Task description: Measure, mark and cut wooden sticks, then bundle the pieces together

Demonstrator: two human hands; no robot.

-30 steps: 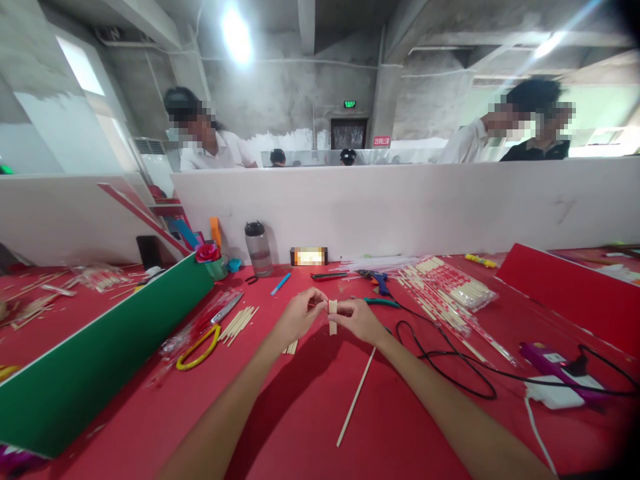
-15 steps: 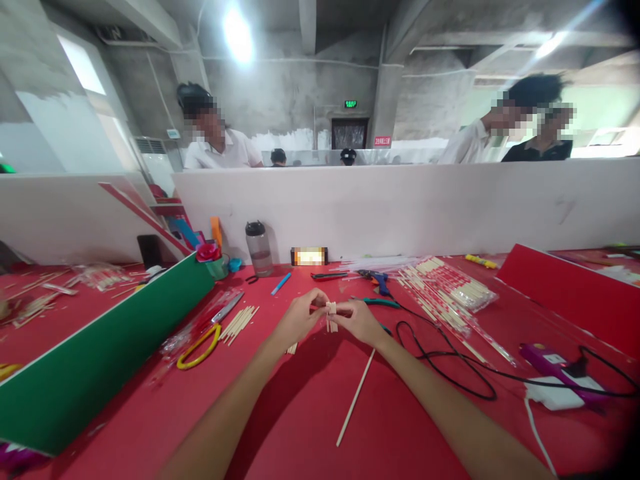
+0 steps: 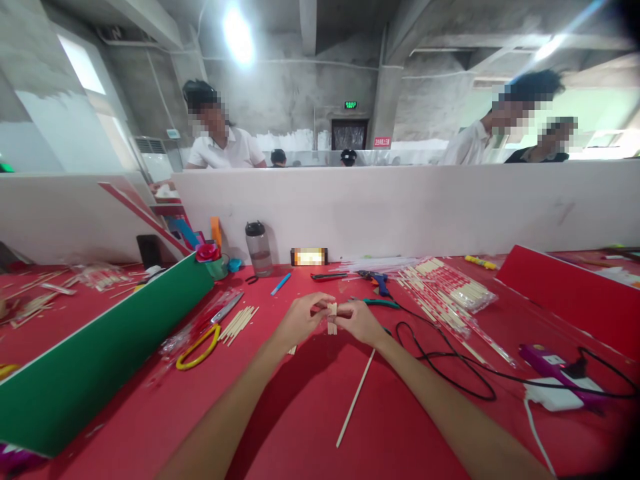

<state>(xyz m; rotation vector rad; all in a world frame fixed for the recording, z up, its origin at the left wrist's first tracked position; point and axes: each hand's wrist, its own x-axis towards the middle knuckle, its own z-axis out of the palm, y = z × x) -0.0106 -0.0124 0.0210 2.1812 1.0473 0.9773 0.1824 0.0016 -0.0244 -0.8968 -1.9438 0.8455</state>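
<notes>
While half a second earlier the short bundle of sticks [image 3: 333,327] had shown its lower ends splayed, now it stood as a neat, close column, upright between the two hands above the red table [image 3: 305,417]. The right hand [image 3: 364,321] pinched it from the right with thumb and fingers. The left hand [image 3: 304,315] had its fingers curled against the opposite side, the index reaching flatter across the top than before; whether they gripped or merely touched, I could not tell. Behind the left wrist, less showed of the few short sticks [image 3: 293,350] than a second earlier. The long stick [image 3: 356,399] lay unmoved near the right forearm, as did the yellow-handled scissors [image 3: 227,309] beside the pile of cut sticks [image 3: 240,325] on the left. Beyond the white partition [image 3: 360,210], a person in a white shirt [image 3: 225,150] had shifted rightward, and another in a dark top [image 3: 537,155] had sunk lower.
</notes>
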